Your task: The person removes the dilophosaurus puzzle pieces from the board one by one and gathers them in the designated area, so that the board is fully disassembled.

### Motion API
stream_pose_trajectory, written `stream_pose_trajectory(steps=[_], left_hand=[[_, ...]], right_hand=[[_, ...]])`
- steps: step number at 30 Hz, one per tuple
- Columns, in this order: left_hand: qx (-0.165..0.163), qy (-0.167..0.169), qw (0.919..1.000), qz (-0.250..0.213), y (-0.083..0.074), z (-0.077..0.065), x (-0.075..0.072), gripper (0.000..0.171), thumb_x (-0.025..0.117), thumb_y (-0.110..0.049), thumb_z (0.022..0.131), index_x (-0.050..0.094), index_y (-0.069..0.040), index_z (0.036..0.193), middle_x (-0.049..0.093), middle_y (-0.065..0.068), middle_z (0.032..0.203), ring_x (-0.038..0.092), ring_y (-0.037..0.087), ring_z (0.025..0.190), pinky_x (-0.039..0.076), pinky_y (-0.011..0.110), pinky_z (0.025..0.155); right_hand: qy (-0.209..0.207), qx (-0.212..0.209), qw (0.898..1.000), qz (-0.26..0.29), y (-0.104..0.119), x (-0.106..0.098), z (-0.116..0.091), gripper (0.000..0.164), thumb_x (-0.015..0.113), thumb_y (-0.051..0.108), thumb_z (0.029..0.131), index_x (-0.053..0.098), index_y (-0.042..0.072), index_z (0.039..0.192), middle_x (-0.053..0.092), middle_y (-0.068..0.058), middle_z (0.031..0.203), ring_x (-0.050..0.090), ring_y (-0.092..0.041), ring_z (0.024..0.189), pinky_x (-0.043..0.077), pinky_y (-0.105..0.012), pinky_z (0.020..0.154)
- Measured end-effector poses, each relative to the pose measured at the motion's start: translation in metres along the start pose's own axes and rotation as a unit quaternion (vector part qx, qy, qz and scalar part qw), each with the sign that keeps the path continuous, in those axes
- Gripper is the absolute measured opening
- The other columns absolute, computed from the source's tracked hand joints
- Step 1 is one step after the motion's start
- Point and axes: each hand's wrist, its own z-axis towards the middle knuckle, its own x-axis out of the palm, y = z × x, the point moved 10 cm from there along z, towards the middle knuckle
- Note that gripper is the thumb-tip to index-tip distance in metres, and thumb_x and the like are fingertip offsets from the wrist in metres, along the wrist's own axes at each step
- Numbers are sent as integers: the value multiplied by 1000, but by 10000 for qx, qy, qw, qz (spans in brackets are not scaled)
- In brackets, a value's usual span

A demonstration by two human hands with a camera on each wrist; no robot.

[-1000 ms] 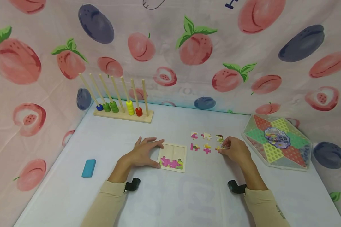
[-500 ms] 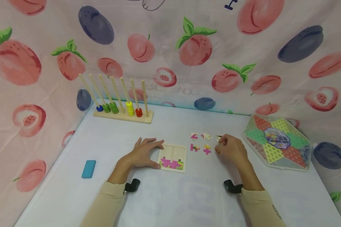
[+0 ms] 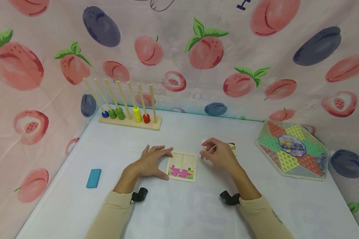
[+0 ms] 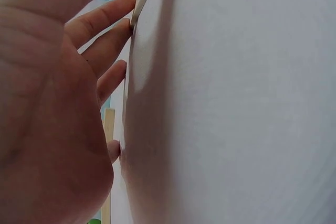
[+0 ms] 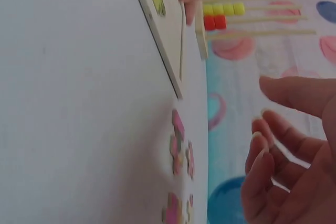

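Note:
A small square wooden puzzle tray (image 3: pixel 187 160) lies on the table, with joined pink and green pieces (image 3: pixel 180 172) along its near side. My left hand (image 3: pixel 151 161) rests spread at the tray's left edge, thumb and index finger touching it. My right hand (image 3: pixel 221 154) hovers just right of the tray, over loose jigsaw pieces (image 5: pixel 172 211). In the right wrist view its thumb and fingertips stand apart, with nothing visible between them. The hand hides some pieces in the head view; a loose piece (image 3: pixel 232 146) shows beyond it.
At the back left stands a wooden peg abacus (image 3: pixel 130 122) with coloured beads. A blue block (image 3: pixel 93 178) lies at the left. A hexagonal patterned box (image 3: pixel 291 149) sits at the right. Fruit-print cloth (image 3: pixel 173 49) hangs behind the table.
My right hand has left the rightmost loose pieces and moved left toward the ones nearest the tray. My left hand stays at the tray's edge.

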Motion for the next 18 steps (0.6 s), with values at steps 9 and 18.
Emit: stream_pose_trajectory(steps=[9, 18], left_hand=[[-101, 64, 9999, 31, 2, -4, 3, 87, 94, -42, 68, 56, -24, 144, 53, -3, 155, 25, 30, 158, -6, 67, 127], [-54, 72, 10000, 36, 1, -1, -1, 86, 94, -42, 69, 56, -24, 144, 53, -4, 154, 23, 29, 158, -7, 67, 127]], right_hand=[[1057, -1211, 9863, 362, 45, 50, -10, 25, 81, 19, 86, 74, 10, 109, 77, -5, 105, 60, -13, 86, 50, -19, 70], [1867, -1666, 9680, -168, 63, 88, -18, 25, 84, 20, 84, 79, 22, 109, 78, 8, 103, 61, -10, 86, 49, -19, 72]])
